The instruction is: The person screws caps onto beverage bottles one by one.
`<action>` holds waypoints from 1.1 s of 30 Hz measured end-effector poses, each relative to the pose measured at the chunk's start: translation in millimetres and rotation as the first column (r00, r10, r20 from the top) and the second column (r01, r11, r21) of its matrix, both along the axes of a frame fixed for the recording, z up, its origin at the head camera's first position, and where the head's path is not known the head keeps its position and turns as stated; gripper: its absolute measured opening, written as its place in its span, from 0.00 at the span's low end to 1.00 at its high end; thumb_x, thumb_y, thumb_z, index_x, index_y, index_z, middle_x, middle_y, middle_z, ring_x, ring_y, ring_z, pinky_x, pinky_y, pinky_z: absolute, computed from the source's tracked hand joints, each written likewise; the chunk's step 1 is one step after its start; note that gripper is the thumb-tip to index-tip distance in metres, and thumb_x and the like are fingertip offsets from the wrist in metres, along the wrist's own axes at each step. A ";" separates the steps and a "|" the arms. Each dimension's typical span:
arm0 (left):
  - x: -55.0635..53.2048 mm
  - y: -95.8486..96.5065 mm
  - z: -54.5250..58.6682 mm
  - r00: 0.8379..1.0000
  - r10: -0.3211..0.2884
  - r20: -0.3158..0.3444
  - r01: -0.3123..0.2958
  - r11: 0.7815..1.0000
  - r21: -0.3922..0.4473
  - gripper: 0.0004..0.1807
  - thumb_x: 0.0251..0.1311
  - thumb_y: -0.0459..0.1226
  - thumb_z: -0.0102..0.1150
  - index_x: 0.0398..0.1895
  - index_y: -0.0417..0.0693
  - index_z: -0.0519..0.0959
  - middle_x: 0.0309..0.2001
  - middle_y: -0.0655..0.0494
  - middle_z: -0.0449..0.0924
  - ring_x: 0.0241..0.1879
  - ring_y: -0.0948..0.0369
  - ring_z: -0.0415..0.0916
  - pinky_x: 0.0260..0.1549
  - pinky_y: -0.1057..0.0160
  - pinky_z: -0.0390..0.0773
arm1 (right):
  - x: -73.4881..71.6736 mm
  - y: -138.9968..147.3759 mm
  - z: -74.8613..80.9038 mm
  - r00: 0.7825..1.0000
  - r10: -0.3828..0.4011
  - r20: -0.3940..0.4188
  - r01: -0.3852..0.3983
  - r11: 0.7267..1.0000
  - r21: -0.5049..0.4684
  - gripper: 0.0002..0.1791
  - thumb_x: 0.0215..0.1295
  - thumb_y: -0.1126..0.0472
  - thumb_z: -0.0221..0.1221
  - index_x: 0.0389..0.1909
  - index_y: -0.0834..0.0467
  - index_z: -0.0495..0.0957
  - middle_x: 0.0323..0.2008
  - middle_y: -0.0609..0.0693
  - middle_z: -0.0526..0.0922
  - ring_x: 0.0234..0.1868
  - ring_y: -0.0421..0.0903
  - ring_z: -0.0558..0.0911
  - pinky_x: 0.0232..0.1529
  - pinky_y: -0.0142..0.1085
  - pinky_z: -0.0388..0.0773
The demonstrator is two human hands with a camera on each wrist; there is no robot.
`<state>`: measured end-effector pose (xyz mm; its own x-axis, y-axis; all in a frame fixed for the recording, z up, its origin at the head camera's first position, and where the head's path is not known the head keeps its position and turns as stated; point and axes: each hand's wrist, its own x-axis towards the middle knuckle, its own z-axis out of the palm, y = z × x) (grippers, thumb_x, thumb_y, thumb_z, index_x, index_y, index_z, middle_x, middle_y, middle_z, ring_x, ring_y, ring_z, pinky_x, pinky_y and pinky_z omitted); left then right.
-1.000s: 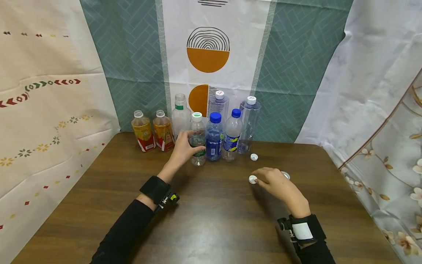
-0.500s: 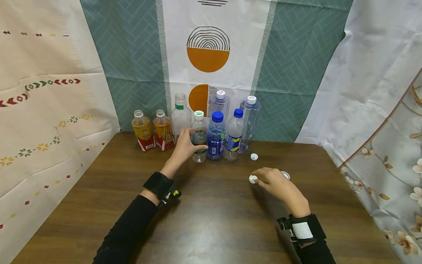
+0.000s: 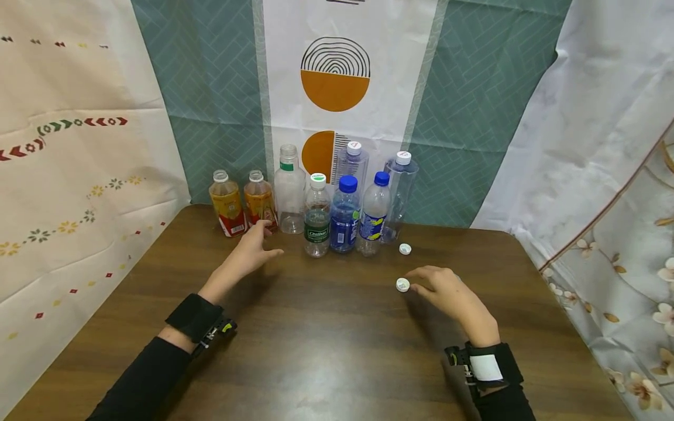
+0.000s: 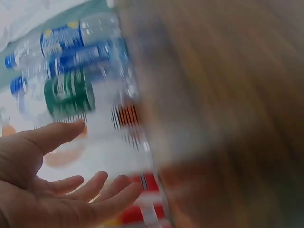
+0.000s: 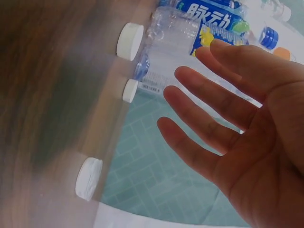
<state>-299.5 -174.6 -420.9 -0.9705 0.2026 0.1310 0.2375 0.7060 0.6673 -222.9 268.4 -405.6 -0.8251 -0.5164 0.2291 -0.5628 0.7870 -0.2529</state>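
My left hand (image 3: 247, 254) is open with nothing in it, just in front of two uncapped orange-and-red bottles (image 3: 227, 204). To its right stands the clear bottle with a green label and white cap (image 3: 317, 225), apart from the fingers. My right hand (image 3: 447, 295) hovers over the table at the right, fingers spread and relaxed, holding nothing. Beside its fingertips lies a white bottle cap (image 3: 402, 285). A second white cap (image 3: 405, 249) sits farther back. In the right wrist view a third white cap (image 5: 89, 179) shows; in the head view my hand mostly hides it.
A bottle with a blue label and blue cap (image 3: 344, 216) and a clear blue-capped bottle (image 3: 371, 225) stand in the row. Behind are an uncapped clear bottle (image 3: 289, 193) and two tall white-capped bottles, one at right (image 3: 401, 193). A patterned cloth (image 3: 453, 117) hangs behind the table.
My left hand has let go of the green-labelled bottle, left standing in the row, and moved left toward the orange-and-red bottles. The right hand has hardly moved.
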 end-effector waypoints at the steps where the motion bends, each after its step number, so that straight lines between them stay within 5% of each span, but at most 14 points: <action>1: 2.1 -10.1 1.4 1.000 0.013 0.005 -0.013 1.000 -0.004 0.41 0.64 0.36 0.68 0.70 0.26 0.56 0.60 0.25 0.69 0.59 0.34 0.71 0.59 0.38 0.73 | -0.6 1.7 1.0 1.000 0.001 -0.001 -0.001 1.000 -0.006 0.12 0.67 0.67 0.65 0.50 0.63 0.84 0.47 0.56 0.87 0.51 0.57 0.85 0.52 0.53 0.81; 5: 1.5 -49.3 12.2 0.994 0.099 0.038 -0.099 0.995 -0.010 0.38 0.70 0.40 0.62 0.70 0.23 0.55 0.60 0.23 0.69 0.57 0.34 0.73 0.56 0.39 0.75 | -1.4 10.8 4.8 1.000 -0.016 0.005 0.016 0.999 -0.033 0.13 0.67 0.67 0.64 0.51 0.63 0.84 0.48 0.57 0.87 0.52 0.58 0.85 0.52 0.54 0.81; 10: -17.2 -95.9 26.1 0.964 0.214 0.156 -0.228 0.971 0.078 0.49 0.71 0.49 0.60 0.74 0.25 0.45 0.66 0.21 0.61 0.65 0.32 0.64 0.61 0.36 0.70 | -0.2 23.2 8.7 0.997 -0.077 0.015 0.078 0.996 -0.040 0.14 0.68 0.65 0.64 0.53 0.63 0.83 0.50 0.58 0.86 0.52 0.59 0.84 0.51 0.55 0.80; 15: -38.1 -133.2 29.4 0.955 0.205 0.215 -0.240 0.959 0.151 0.62 0.66 0.51 0.65 0.76 0.29 0.27 0.73 0.18 0.43 0.72 0.28 0.48 0.68 0.32 0.58 | -0.8 29.9 11.0 0.996 -0.093 0.016 0.093 0.995 -0.035 0.15 0.68 0.64 0.64 0.54 0.63 0.83 0.51 0.59 0.86 0.52 0.61 0.84 0.53 0.57 0.79; 23: -67.7 -144.8 21.9 0.967 0.114 0.229 -0.175 0.947 0.268 0.66 0.64 0.51 0.67 0.78 0.39 0.22 0.78 0.26 0.31 0.77 0.31 0.39 0.72 0.34 0.52 | -1.3 32.9 10.1 0.995 -0.094 0.020 0.094 0.995 -0.029 0.14 0.68 0.66 0.64 0.53 0.65 0.83 0.50 0.60 0.86 0.51 0.61 0.84 0.53 0.57 0.79; 33: -75.8 -139.0 12.3 0.966 0.046 0.254 -0.139 0.922 0.362 0.62 0.65 0.44 0.68 0.80 0.42 0.26 0.79 0.31 0.35 0.78 0.35 0.41 0.73 0.37 0.51 | -1.9 29.8 7.6 0.997 -0.073 0.026 0.074 0.997 -0.038 0.14 0.68 0.65 0.65 0.53 0.64 0.83 0.50 0.59 0.86 0.51 0.59 0.84 0.52 0.57 0.79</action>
<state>-375.3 -313.6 -408.6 -0.9942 0.0919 -0.0553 -0.0134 0.4047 0.9144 -224.8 298.2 -397.9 -0.8661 -0.4455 0.2267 -0.4971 0.8152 -0.2972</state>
